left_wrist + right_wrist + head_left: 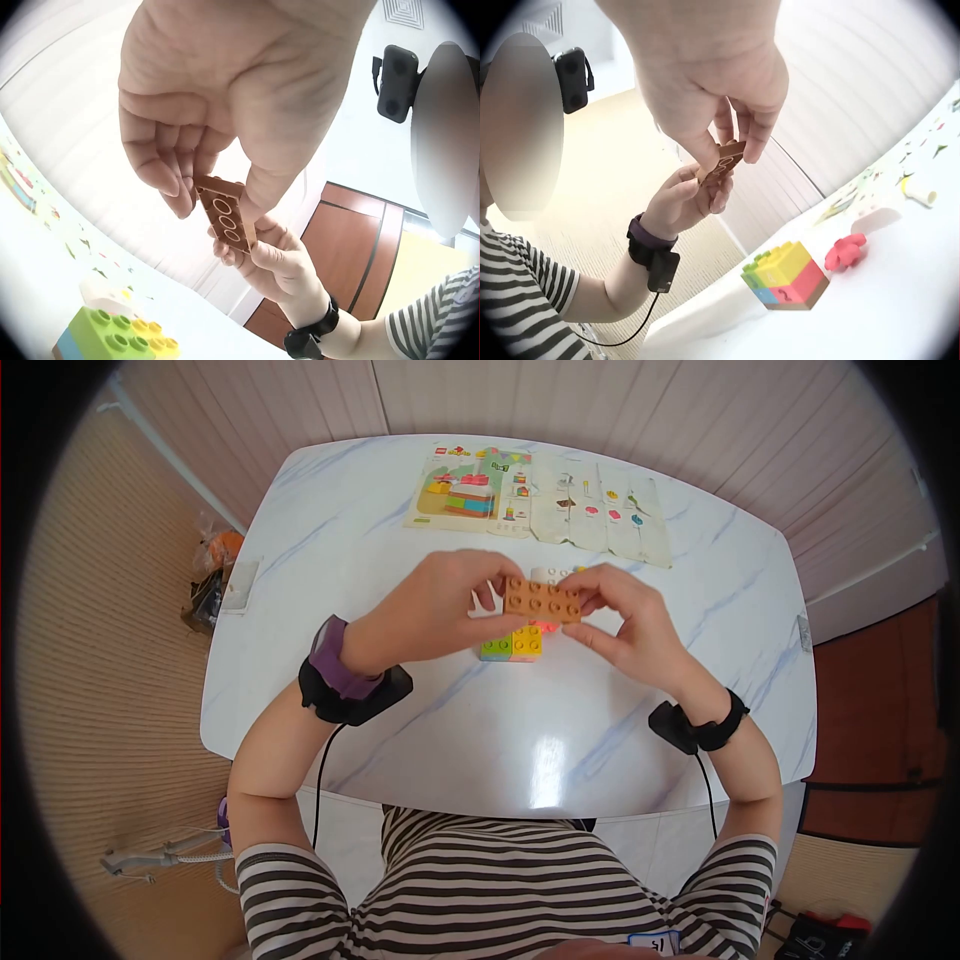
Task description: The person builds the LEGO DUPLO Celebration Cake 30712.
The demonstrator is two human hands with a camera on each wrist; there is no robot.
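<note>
A tan-brown toy building brick (540, 600) with two rows of studs is held up above the table between both hands. The left hand (430, 610) pinches its left end between thumb and fingers, while the right hand (635, 625) pinches the other end. Hollow tubes on the underside of the brick (224, 214) show in the left wrist view. Below the hands stands a block of joined bricks (784, 277), green and yellow on top, blue and red beneath, brown at the base. A red flower-shaped piece (845, 252) lies close beside it.
An unfolded instruction sheet (600, 510) lies at the back of the white marbled table (400, 760). Behind the bricks are a white piece (876, 219) and a yellow cylindrical piece (919, 191). A purple band (340, 660) and black cameras sit on the wrists, with cables trailing down.
</note>
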